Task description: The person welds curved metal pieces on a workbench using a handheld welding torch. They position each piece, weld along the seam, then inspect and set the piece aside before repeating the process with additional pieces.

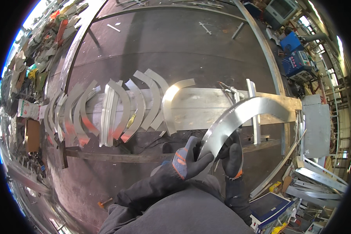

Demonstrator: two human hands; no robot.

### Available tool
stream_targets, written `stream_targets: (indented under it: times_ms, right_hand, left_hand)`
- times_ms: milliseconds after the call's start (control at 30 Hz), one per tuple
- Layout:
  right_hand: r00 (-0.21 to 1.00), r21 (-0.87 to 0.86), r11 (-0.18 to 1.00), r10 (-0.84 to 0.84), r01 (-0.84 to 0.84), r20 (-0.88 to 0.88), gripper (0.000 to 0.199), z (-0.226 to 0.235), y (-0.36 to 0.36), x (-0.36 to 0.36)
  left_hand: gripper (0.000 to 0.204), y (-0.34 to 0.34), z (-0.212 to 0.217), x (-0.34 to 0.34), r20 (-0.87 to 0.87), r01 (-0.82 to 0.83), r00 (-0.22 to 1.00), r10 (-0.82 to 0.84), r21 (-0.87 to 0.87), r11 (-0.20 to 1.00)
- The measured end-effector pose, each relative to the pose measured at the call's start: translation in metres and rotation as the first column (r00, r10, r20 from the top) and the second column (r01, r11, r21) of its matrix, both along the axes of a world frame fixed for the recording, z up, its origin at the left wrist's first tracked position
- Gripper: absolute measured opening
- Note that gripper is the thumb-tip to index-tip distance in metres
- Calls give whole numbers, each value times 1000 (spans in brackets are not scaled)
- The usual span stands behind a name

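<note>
A broad curved metal strip (pixel 232 116) arches up and to the right in front of me, its lower end between my hands. My left hand (pixel 191 159), in a dark glove with a grey-blue back and orange stripes, is closed on that lower end, thumb across its face. Close by at the inner edge, my gloved right hand (pixel 232 158) has its fingers curled. What lies inside them is hidden. Several similar curved strips (pixel 171 105) lie on a metal plate (pixel 201 103), beside a bundle of straight bars (pixel 110 113). A small yellow-handled tool (pixel 132 119) rests among them.
A metal frame (pixel 271 58) surrounds the work area, with a front rail (pixel 117 157) near me. Blue machines (pixel 298 64) stand at the far right. Metal offcuts (pixel 316 187) are piled at the lower right. Heaped scrap (pixel 31 58) lines the left. A hammer (pixel 104 202) lies lower left.
</note>
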State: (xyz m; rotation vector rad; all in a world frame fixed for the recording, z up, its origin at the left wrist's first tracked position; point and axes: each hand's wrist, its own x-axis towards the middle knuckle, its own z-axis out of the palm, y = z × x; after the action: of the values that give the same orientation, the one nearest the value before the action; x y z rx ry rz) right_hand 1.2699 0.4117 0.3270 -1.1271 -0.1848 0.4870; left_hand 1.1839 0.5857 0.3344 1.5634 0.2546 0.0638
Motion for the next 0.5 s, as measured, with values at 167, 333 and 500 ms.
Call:
stream_targets:
  times_ms: [167, 333, 500]
  right_hand:
    - [999, -103, 995, -8, 3, -49, 41, 11, 2, 17]
    - [956, 168, 984, 110, -66, -273, 58, -13, -18, 32]
    - [878, 368, 928, 227, -63, -422, 60, -32, -32, 65]
  left_hand:
    - [43, -18, -1, 8, 186, -18, 981, -45, 325, 946]
    - [57, -31, -2, 8, 129, 124, 982, -139, 123, 985]
    - [57, -38, -7, 9, -4, 269, 961, -278, -237, 934]
